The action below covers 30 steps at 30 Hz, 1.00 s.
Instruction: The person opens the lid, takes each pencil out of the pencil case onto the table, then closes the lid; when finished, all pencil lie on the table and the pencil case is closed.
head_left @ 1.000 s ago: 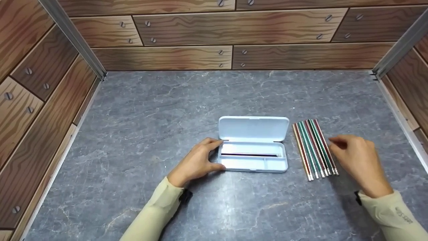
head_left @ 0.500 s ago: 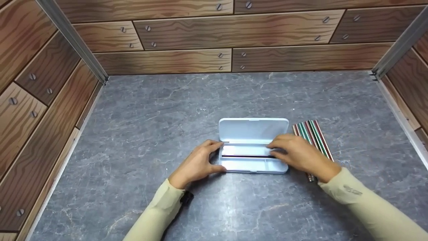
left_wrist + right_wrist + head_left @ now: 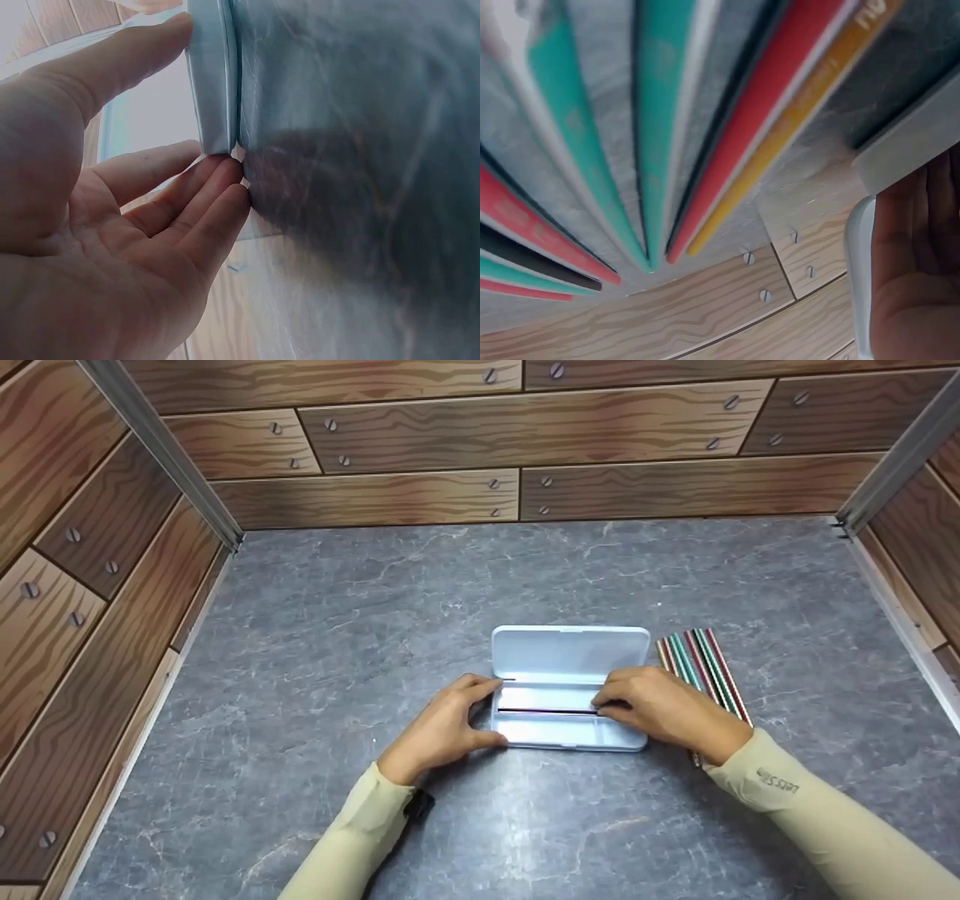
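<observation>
A pale blue plastic pencil case (image 3: pixel 570 654) lies with its lid up on the grey surface. One dark pencil (image 3: pixel 544 711) lies lengthwise in its tray. My left hand (image 3: pixel 442 727) grips the case's left end, thumb on the near side and index finger at the back; the left wrist view shows fingertips along the case's end wall (image 3: pixel 214 90). My right hand (image 3: pixel 660 705) reaches in over the right end and pinches the pencil, whose eraser end is hidden by the fingers. Under the right wrist lies a row of striped pencils (image 3: pixel 697 664), partly covered by the forearm.
In the right wrist view, red, green, black and yellow pencils (image 3: pixel 656 135) lie fanned beside the case. Wood-patterned panels (image 3: pixel 409 431) wall in the back and both sides. A small divider (image 3: pixel 598 727) splits the tray's front part.
My right hand has moved left from beside the pencil row into the case, its fingers closing at the pencil's right end. The left hand keeps its hold on the case.
</observation>
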Each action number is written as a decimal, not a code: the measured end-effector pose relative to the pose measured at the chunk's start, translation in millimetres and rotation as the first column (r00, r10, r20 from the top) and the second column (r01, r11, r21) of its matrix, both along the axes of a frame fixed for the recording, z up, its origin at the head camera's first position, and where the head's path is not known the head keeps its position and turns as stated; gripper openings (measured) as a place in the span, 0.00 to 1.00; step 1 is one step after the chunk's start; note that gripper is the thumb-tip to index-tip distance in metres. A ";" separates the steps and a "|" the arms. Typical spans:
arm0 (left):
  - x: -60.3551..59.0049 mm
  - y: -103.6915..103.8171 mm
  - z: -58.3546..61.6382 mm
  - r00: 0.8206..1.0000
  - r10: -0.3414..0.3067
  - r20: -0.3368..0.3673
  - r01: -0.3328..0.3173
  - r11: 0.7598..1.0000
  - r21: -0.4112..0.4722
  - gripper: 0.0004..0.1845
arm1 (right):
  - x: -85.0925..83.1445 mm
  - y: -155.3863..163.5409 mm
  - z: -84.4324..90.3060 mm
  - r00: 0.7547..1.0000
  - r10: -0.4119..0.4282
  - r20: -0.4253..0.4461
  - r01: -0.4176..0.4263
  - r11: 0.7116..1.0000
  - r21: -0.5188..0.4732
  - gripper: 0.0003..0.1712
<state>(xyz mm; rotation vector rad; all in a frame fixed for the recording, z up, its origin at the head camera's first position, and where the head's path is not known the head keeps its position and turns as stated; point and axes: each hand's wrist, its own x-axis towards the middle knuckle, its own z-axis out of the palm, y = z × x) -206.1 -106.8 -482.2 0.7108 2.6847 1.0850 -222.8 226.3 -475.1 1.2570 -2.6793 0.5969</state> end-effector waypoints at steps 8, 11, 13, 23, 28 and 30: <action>-0.8 0.4 -1.9 1.000 -0.003 -0.002 0.003 1.000 -0.003 0.45 | 1.2 -2.4 -0.2 0.998 -0.011 -0.054 0.011 1.000 0.009 0.06; -0.6 0.1 -1.8 1.000 -0.002 -0.003 0.002 1.000 -0.006 0.45 | 0.9 -3.2 1.0 1.000 -0.003 -0.029 0.003 1.000 0.010 0.06; -0.5 -0.1 -1.7 1.000 -0.002 -0.005 0.002 1.000 -0.009 0.45 | 0.7 -4.3 2.0 1.000 0.002 -0.007 -0.002 1.000 0.012 0.07; -0.9 0.2 -0.6 1.000 0.002 0.000 -0.002 1.000 -0.007 0.45 | -0.1 -11.1 8.9 0.993 -0.041 0.111 0.036 0.998 0.048 0.10; -0.4 -0.1 -0.9 1.000 0.001 0.000 -0.001 1.000 -0.011 0.45 | -0.2 -13.6 10.7 0.988 -0.074 0.136 0.062 0.994 0.090 0.10; -0.3 0.0 -0.6 1.000 0.001 0.001 -0.001 1.000 -0.011 0.45 | -0.1 -13.7 11.2 0.988 -0.082 0.129 0.070 0.993 0.099 0.09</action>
